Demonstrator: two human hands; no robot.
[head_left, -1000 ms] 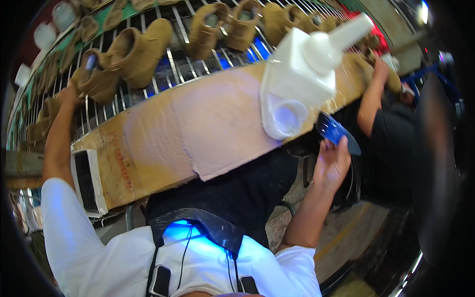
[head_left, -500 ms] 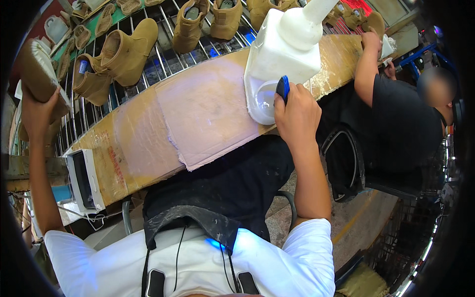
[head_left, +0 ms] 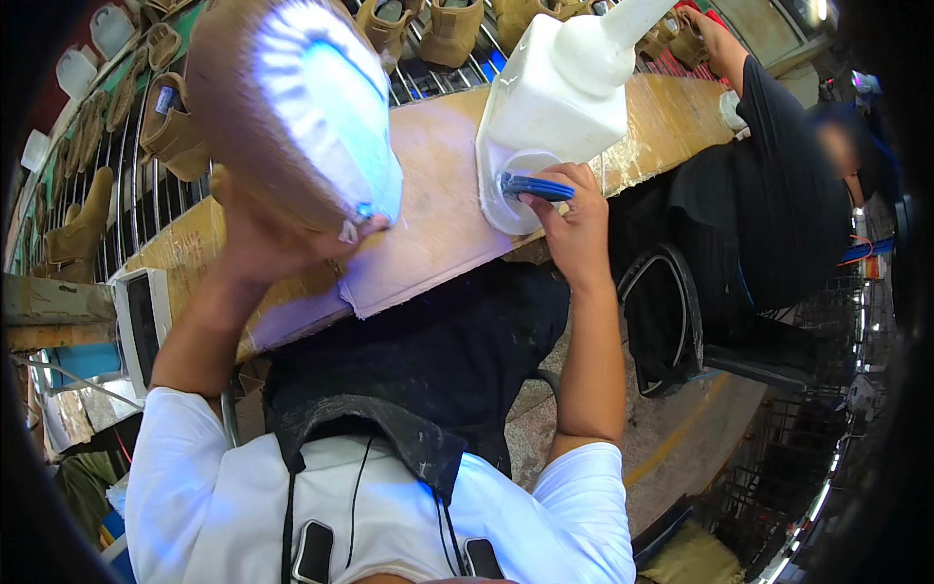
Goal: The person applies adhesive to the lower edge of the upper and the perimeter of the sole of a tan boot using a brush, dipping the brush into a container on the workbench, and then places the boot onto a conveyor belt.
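Observation:
In my left hand (head_left: 272, 234) is a brown boot upper (head_left: 229, 92), raised close to the camera. Its pale underside (head_left: 341, 107), with pleated edges, faces up and right under blue-white light. My right hand (head_left: 584, 224) pinches a blue-handled brush (head_left: 541, 187). The brush's far end dips into the round open cup (head_left: 499, 202) at the foot of a white plastic bottle dispenser (head_left: 555, 88). That dispenser lies tilted on a cardboard-covered board (head_left: 428, 209) across my lap. What fills the cup is hard to make out.
Behind the board, a metal-rod rack (head_left: 126, 229) holds several brown boots (head_left: 449, 29). A grey-white box-like end piece (head_left: 142, 321) stands at the board's left end. On the right, a co-worker in black (head_left: 769, 204) sits by a black chair (head_left: 671, 311), reaching toward the rack.
My left hand has brought the boot upper from the far left rack to over the board. The brush has tipped from upright to nearly level, its end now in the cup.

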